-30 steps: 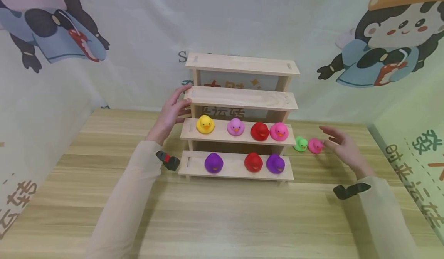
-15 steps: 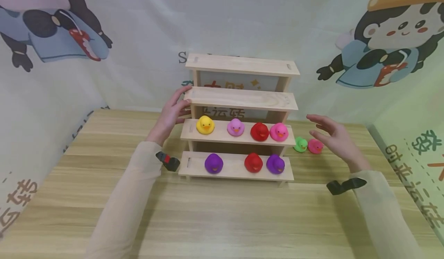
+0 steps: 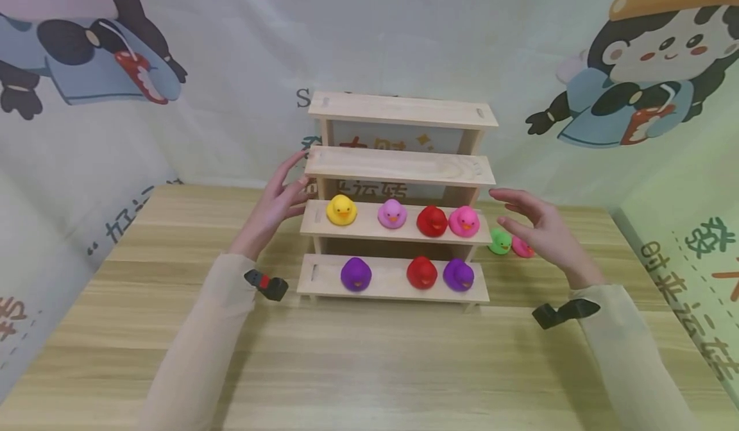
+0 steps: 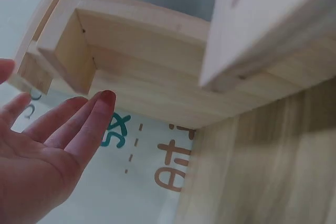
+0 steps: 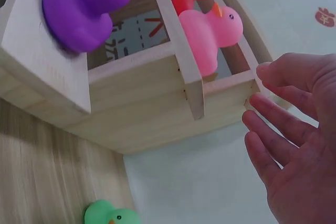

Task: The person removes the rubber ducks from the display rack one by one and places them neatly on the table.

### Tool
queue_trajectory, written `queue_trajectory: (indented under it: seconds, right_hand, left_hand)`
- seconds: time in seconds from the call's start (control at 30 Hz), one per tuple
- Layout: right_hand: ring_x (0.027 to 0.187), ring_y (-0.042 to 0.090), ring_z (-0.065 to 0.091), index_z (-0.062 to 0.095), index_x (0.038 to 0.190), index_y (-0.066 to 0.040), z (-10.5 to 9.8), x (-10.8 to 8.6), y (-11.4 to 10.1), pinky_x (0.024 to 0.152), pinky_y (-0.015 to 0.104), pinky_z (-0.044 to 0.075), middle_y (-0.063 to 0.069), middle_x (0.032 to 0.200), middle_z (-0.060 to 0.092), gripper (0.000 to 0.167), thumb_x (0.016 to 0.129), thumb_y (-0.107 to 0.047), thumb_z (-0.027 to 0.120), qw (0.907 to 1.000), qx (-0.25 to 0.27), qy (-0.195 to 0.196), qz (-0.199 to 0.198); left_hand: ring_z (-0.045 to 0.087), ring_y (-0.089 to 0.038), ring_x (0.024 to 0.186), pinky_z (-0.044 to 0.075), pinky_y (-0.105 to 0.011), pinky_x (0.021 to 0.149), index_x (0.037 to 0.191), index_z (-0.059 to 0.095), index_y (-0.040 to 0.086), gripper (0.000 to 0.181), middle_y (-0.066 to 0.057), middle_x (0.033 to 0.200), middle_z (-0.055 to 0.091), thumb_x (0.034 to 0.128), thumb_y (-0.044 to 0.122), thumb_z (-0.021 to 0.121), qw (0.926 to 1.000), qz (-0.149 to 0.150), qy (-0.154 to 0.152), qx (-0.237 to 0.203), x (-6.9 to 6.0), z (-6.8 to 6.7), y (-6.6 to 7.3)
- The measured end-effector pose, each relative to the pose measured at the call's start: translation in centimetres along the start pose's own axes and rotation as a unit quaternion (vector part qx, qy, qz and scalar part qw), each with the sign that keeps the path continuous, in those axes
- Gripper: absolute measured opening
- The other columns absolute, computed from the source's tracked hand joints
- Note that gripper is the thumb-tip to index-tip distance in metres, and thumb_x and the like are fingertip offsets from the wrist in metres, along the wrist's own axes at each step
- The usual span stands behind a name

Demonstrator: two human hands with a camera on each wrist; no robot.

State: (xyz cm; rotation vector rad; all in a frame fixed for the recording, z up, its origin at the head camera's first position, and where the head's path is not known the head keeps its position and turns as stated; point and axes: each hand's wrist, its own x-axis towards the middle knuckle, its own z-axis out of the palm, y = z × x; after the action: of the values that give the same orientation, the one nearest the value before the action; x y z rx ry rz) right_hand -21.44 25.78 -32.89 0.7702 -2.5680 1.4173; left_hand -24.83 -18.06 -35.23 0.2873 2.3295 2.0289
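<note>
A stepped wooden rack with several shelves stands in the middle of the head view. My left hand is at its left end, fingers extended; in the left wrist view the fingertips lie close to the side panel, and I cannot tell if they touch. Off the right end my right hand hovers with loosely bent fingers, holding nothing. A yellow duck, a lilac duck, a red duck and a pink duck sit on the second shelf from the bottom.
Two purple ducks and another red duck occupy the lowest shelf. A green duck and a partly hidden pink duck rest on the wooden table right of the rack. Printed cloth hangs behind.
My right hand has moved left from beside the pink duck on the table to the rack's right end. My left hand has drawn slightly away from the left end.
</note>
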Motion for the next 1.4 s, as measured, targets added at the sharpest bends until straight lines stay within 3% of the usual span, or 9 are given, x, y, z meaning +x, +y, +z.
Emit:
queue_trajectory:
  seconds: [0.13,0.3,0.4,0.53,0.77,1.13,1.4]
  right_hand:
    - [0.123,0.005,0.045,0.052,0.134,0.002,0.3,0.1,-0.6,0.1,0.017,0.036,0.017,0.135,0.053,0.044,0.091,0.003,0.062,1.0,-0.004,-0.003,-0.001]
    - [0.124,0.027,0.048,0.052,0.134,0.001,0.6,0.1,-0.9,0.098,0.018,0.038,0.018,0.134,0.053,0.044,0.091,0.003,0.062,0.9999,-0.01,-0.009,0.006]
    - [0.122,0.032,0.05,0.053,0.132,0.001,0.8,0.2,-1.0,0.097,0.018,0.04,0.018,0.132,0.055,0.043,0.091,0.002,0.063,0.9998,-0.008,-0.015,0.011]
    - [0.122,0.033,0.051,0.054,0.131,0.001,1.3,0.1,-1.2,0.098,0.019,0.04,0.018,0.132,0.056,0.042,0.091,0.0,0.064,0.9996,-0.003,-0.022,0.018]
    - [0.122,0.035,0.051,0.053,0.133,0.001,1.9,-0.1,-1.0,0.095,0.015,0.04,0.018,0.132,0.055,0.044,0.091,-0.002,0.065,0.999,0.004,-0.027,0.035]
    - [0.117,0.034,0.055,0.053,0.133,0.001,2.5,-0.1,-0.8,0.09,0.017,0.045,0.018,0.131,0.056,0.045,0.09,-0.001,0.066,0.9992,0.024,-0.027,0.018]
    - [0.116,0.037,0.055,0.054,0.132,0.001,3.2,0.0,-0.5,0.084,0.02,0.05,0.018,0.129,0.056,0.044,0.09,-0.003,0.067,0.999,0.024,-0.016,0.034]
  left_hand:
    - [0.05,-0.045,0.121,0.041,-0.054,0.099,0.154,0.024,0.022,0.053,-0.025,0.145,0.04,0.1043,0.023,0.043,1.0,0.005,-0.004,-0.007,-1.0,-0.6,-0.9]
    - [0.05,-0.044,0.121,0.045,-0.051,0.097,0.149,0.034,0.011,0.047,-0.023,0.145,0.041,0.1041,0.021,0.042,0.9997,-0.008,-0.021,0.003,-1.9,-0.8,-1.5]
    - [0.05,-0.043,0.121,0.046,-0.048,0.096,0.146,0.038,0.007,0.045,-0.022,0.147,0.038,0.1034,0.019,0.043,0.9994,-0.015,-0.029,0.01,-2.3,-0.8,-1.9]
    - [0.049,-0.042,0.122,0.047,-0.048,0.095,0.144,0.041,0.005,0.044,-0.021,0.147,0.037,0.1016,0.016,0.047,0.999,-0.011,-0.04,0.012,-2.8,-0.8,-2.2]
    - [0.046,-0.036,0.127,0.05,-0.044,0.091,0.141,0.044,0.003,0.044,-0.015,0.149,0.038,0.0991,0.013,0.055,0.9973,0.023,-0.07,0.002,-3.2,-0.4,-2.8]
    - [0.058,-0.024,0.114,0.049,-0.044,0.093,0.143,0.04,0.001,0.045,-0.023,0.144,0.041,0.1009,0.012,0.051,0.9961,0.006,-0.072,-0.05,-3.7,0.0,-3.5]
    - [0.054,-0.034,0.119,0.049,-0.046,0.093,0.144,0.039,0.003,0.046,-0.027,0.141,0.043,0.1014,0.015,0.051,0.9957,-0.014,-0.076,-0.05,-3.7,0.0,-3.4]
